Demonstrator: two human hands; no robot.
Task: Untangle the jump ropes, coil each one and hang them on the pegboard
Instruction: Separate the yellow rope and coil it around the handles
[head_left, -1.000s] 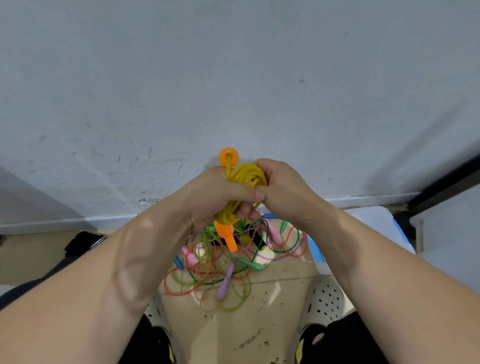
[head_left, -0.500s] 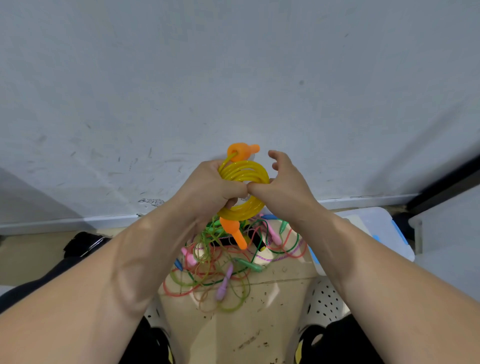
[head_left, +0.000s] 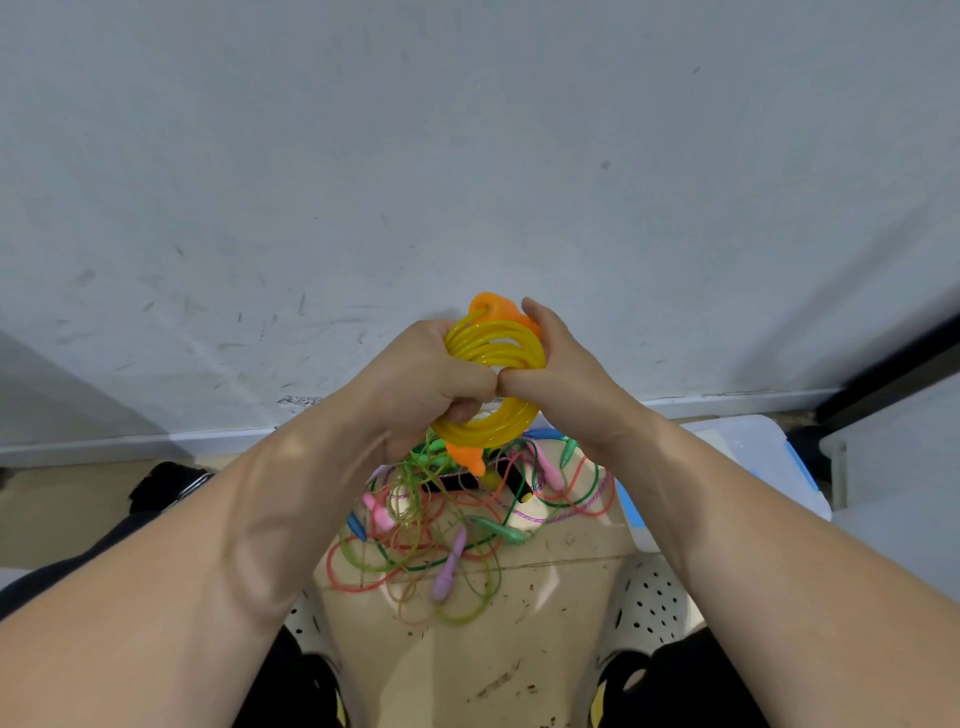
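Coil (head_left: 493, 349) has opened from a bunched wad into a flat ring, held up before the wall. Your left hand (head_left: 428, 376) and right hand (head_left: 569, 374) each pinch it, thumbs meeting across it. Coiling looks finished; the tangle (head_left: 457, 530) below waits.

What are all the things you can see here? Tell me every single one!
yellow jump rope: one, yellow, coiled, held up in front of the wall
orange handles: two, orange, one above the coil, one below
tangled ropes: several, too knotted to count, green, red, pink, purple, on the floor
wall: one, white, behind
floor: one, beige, speckled, below
plastic box: one, white with blue, right
bag: one, black, on the floor, left
holed plastic parts: two, white, low down
left hand: one, grips the coil's left side
right hand: one, pinches its right side
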